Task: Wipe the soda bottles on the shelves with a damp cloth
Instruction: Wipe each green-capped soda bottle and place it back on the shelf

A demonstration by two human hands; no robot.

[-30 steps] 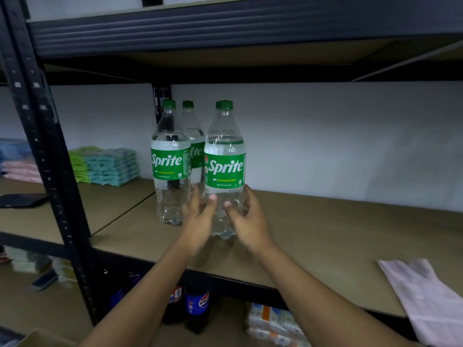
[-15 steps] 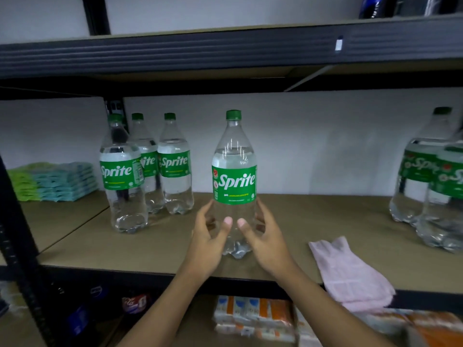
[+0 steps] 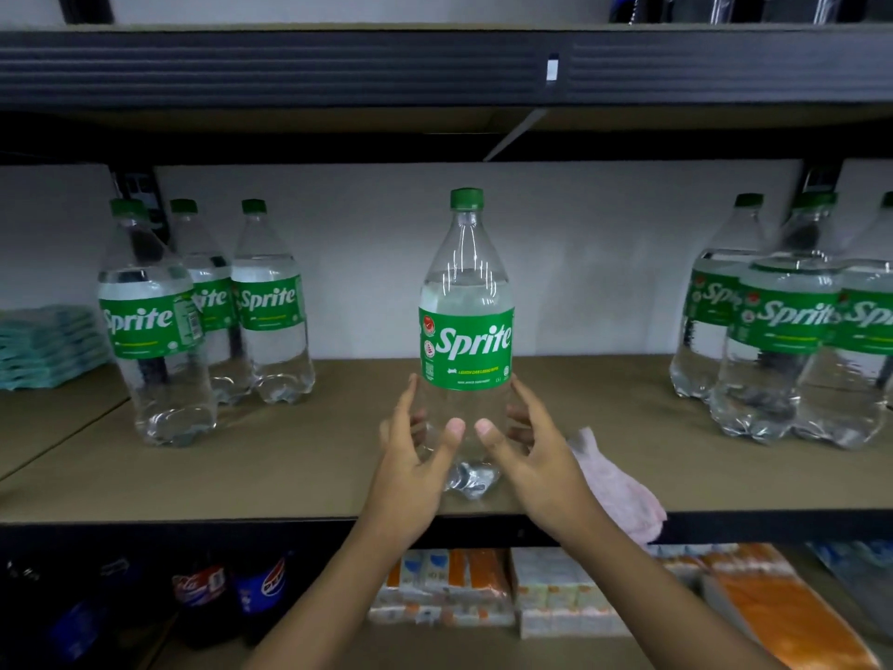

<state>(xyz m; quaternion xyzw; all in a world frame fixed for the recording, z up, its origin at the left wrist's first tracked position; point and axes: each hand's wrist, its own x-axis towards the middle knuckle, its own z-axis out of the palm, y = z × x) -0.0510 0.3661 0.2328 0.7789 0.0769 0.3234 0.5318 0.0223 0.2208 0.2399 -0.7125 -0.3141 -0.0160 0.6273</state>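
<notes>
The left hand (image 3: 410,471) and the right hand (image 3: 536,466) reached forward and curled round the low part of a clear plastic Sprite bottle with a green cap (image 3: 466,350), holding it upright at the front of the brown shelf board (image 3: 309,466). Three more Sprite bottles (image 3: 268,311) stood well left of that bottle, another three bottles (image 3: 783,326) stood well right of it, and one pink cloth (image 3: 618,495) lay just right of it.

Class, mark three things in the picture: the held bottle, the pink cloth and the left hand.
held bottle (image 3: 466,350): head view, on its green label.
pink cloth (image 3: 623,498): head view, on its middle.
left hand (image 3: 410,469): head view, on its back.
</notes>
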